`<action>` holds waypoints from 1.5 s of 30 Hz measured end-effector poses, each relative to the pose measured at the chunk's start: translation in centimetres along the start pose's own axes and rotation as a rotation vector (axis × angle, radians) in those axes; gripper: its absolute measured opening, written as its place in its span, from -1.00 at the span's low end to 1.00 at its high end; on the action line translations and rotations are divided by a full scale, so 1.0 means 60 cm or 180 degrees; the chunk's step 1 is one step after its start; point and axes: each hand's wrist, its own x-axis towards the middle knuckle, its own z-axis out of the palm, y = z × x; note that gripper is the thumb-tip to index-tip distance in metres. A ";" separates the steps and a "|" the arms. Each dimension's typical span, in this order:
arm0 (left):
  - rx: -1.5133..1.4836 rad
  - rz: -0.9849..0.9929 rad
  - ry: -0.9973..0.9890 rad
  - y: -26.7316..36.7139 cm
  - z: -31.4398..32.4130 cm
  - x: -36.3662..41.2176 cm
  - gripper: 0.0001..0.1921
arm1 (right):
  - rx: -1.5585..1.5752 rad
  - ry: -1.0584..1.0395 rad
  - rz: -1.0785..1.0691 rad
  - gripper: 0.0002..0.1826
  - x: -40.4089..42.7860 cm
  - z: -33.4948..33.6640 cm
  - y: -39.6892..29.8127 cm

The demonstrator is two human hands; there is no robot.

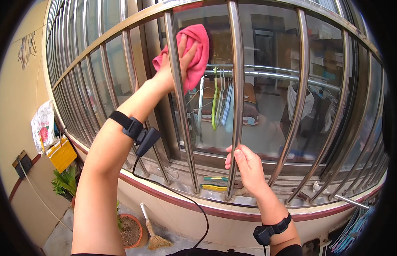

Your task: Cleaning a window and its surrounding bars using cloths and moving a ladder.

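Observation:
My left hand (182, 62) reaches between the metal security bars and presses a pink cloth (198, 44) flat against the window pane (217, 38). The fingers are spread over the cloth, and one bar crosses in front of the wrist. Lower down, my right hand (248, 163) is wrapped around a vertical stainless steel bar (236, 96). Below it on the sill lie hand tools with green-and-yellow handles (214, 187), partly hidden by the bar.
Through the glass show clothes hangers (215, 102) on a metal rail. Beneath the sill (217, 201) stand a potted plant (141, 235) and a small straw broom (155, 236). A metal rod (352, 202) juts out at right, near hanging blue hangers (352, 230). A black cable (198, 208) trails from my left arm strap.

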 end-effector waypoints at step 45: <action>-0.1294 -0.0979 0.1359 0.022 -0.015 0.045 -0.50 | -0.0380 0.0565 -0.0065 -0.63 -0.017 0.025 0.001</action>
